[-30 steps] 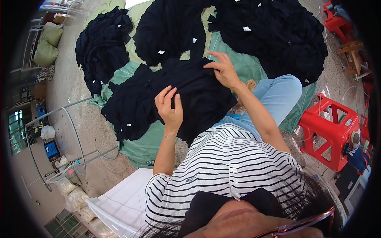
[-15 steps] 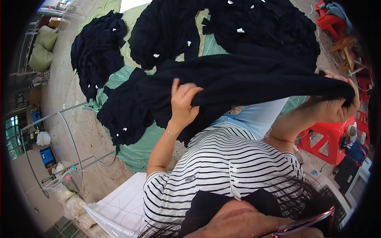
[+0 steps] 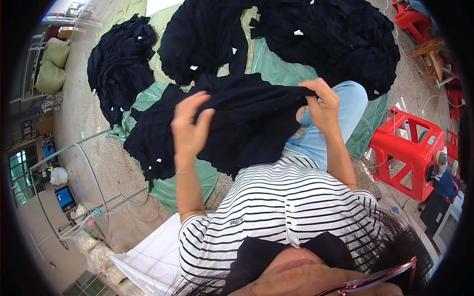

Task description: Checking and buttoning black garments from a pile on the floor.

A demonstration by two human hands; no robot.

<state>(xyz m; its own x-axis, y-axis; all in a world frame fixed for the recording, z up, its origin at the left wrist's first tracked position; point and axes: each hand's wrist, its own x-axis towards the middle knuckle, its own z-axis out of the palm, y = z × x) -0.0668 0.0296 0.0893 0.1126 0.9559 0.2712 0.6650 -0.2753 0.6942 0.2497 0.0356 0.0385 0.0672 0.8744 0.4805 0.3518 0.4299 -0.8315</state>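
I hold a black garment (image 3: 252, 123) up in front of my chest, over my lap in light blue trousers. My left hand (image 3: 190, 126) grips its left part with the fingers curled into the cloth. My right hand (image 3: 323, 103) pinches the garment's upper edge at the right. The cloth hangs down between both hands and hides most of my lap. A heap of black garments (image 3: 148, 143) with small white tags lies just below and left of it on a green sheet (image 3: 192, 182).
More piles of black garments lie farther off, at the left (image 3: 121, 64), the middle (image 3: 207, 39) and the right (image 3: 340, 44). A red plastic stool (image 3: 410, 153) stands at my right. Metal rack tubes (image 3: 94, 172) and a white sack (image 3: 148, 256) are at my left.
The garment, first lying on the pile under both hands, was lifted and stretched wide to the right. My right hand has come back toward the middle, bunching the cloth.
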